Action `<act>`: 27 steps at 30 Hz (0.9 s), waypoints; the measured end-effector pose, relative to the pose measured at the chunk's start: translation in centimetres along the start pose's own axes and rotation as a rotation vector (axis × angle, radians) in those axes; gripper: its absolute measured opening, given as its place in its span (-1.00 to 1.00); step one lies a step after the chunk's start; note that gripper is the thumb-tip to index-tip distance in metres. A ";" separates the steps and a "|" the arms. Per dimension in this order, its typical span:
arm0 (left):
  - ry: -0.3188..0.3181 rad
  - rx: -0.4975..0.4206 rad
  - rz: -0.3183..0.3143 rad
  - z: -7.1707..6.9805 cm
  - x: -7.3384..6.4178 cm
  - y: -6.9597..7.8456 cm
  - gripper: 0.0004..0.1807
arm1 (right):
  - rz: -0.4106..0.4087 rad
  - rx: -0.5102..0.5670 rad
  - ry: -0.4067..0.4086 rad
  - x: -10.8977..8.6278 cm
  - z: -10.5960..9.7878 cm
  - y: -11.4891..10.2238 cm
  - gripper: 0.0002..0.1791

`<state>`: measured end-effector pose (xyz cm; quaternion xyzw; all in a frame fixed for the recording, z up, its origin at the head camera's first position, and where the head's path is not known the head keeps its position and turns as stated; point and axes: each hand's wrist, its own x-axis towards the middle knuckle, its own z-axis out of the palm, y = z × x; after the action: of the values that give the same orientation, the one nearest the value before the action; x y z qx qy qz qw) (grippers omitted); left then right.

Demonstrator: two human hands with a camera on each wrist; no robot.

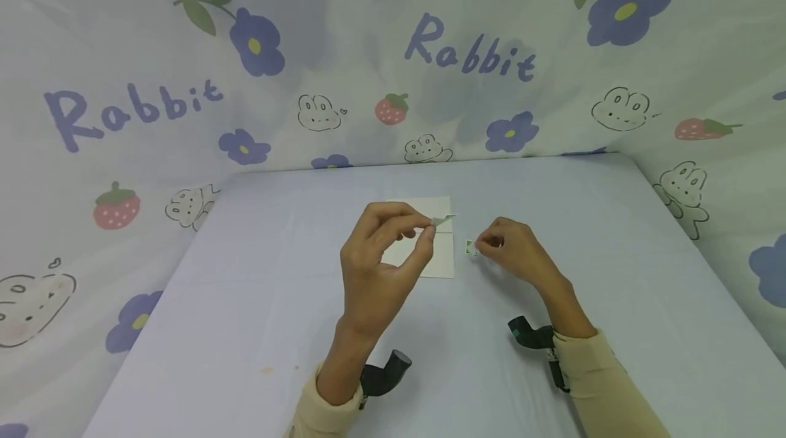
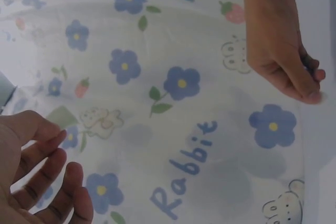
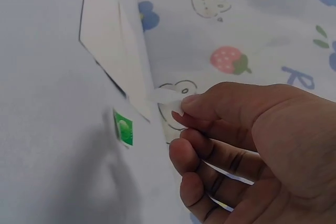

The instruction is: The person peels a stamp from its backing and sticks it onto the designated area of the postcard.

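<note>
My left hand [image 1: 376,262] is raised in front of a white sheet and pinches a small thin greenish-white piece [image 1: 443,220] between thumb and forefinger. In the left wrist view that piece [image 2: 63,117] looks pale green and flat. To the right of the sheet, my right hand [image 1: 520,250] pinches a small white slip [image 3: 169,97] between thumb and forefinger. A small green-and-white sticker [image 3: 124,129] appears to lie on the table near those fingertips. The white sheet [image 1: 439,257], crossed by a line, lies flat and is partly covered by the left hand.
A white cloth covers the table [image 1: 245,315]. Behind it hangs a curtain [image 1: 356,69] printed with flowers, rabbits and strawberries. Black devices are strapped at the left wrist [image 1: 385,373] and the right wrist [image 1: 531,334].
</note>
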<state>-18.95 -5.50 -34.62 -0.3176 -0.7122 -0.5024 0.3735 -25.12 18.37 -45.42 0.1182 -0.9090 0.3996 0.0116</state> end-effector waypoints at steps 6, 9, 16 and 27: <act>0.000 0.001 -0.004 0.0 0.0 0.0 -0.94 | 0.051 0.015 -0.062 0.2 0.5 0.7 -0.87; -0.002 0.001 -0.003 0.0 0.0 0.0 -0.93 | 0.083 0.022 -0.089 0.3 0.7 1.0 -0.89; -0.011 -0.005 -0.003 -0.1 0.0 0.2 -0.93 | 0.112 -0.011 -0.120 0.3 1.0 1.3 -0.90; -0.020 0.010 -0.002 -0.2 -0.1 -0.1 -0.91 | 0.131 -0.059 -0.114 0.5 1.6 1.3 -0.92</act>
<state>-18.93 -5.71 -34.66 -0.3201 -0.7185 -0.4960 0.3677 -25.77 17.96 -47.33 0.0806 -0.9252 0.3654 -0.0629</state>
